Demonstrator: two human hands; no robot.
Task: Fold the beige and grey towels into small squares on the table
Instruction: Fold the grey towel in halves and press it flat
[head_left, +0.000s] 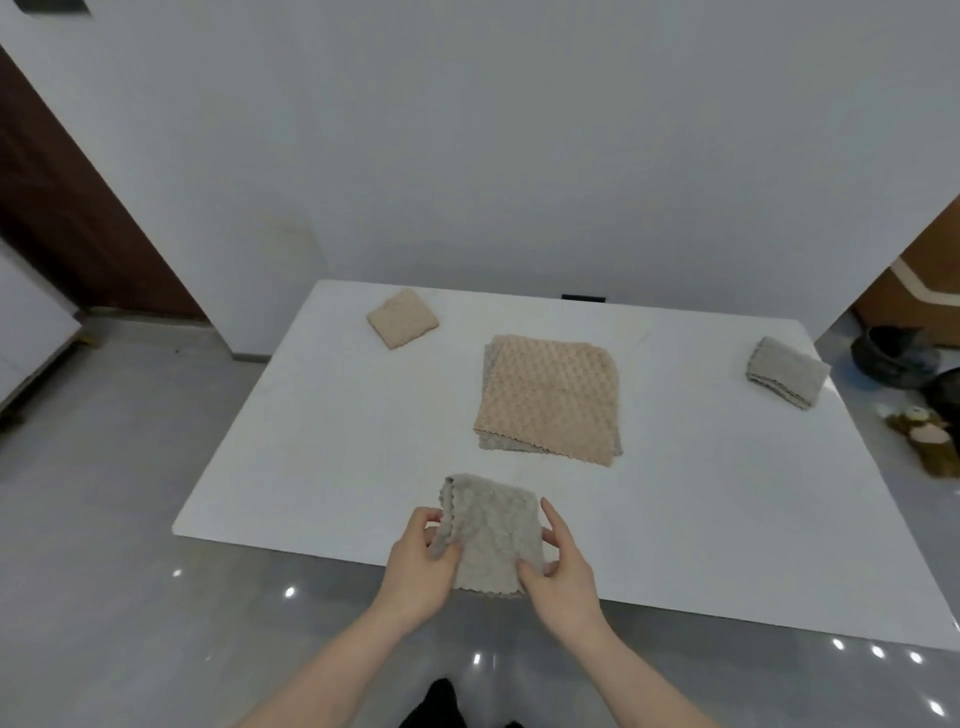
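Both forearms reach forward; the left hand (422, 561) and right hand (561, 566) pinch a half-folded grey textured towel (493, 535) over the white surface's (322, 441) near edge. Two folded squares, one beige (402, 318), one grey (787, 371); one flat stack (550, 397).

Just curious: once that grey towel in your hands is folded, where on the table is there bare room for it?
Bare table lies between the folded beige square and the near edge, and between the unfolded stack and the folded grey towel.

No readable text, labels, brands or numbers anywhere in frame; towels, table and wall were all unmarked, and background items were too blurred to check.
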